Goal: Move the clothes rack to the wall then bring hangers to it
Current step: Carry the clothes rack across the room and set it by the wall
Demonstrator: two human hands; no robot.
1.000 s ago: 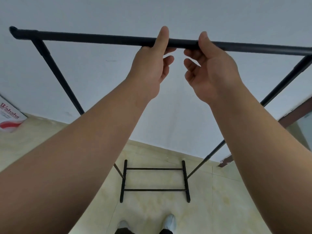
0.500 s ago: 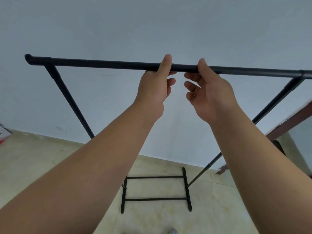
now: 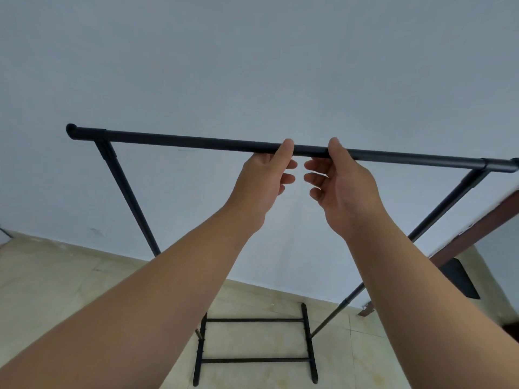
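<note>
The black clothes rack stands in front of me, close to the pale blue wall (image 3: 252, 66). Its top bar (image 3: 182, 141) runs across the view at about head height. Its base (image 3: 252, 360) rests on the tiled floor below. My left hand (image 3: 261, 183) and my right hand (image 3: 345, 192) hold the middle of the bar side by side. Each thumb lies over the front of the bar, with the lower fingers loosely curled under it. No hangers are in view.
Beige floor tiles (image 3: 56, 276) stretch to the left. A brown door frame (image 3: 477, 231) runs along the right edge, with a dark flat object (image 3: 460, 279) beyond it on the floor.
The bar has dropped lower in the view and looks farther away, with both ends now visible. Both hands have stayed on its middle. The box at the left edge is out of sight.
</note>
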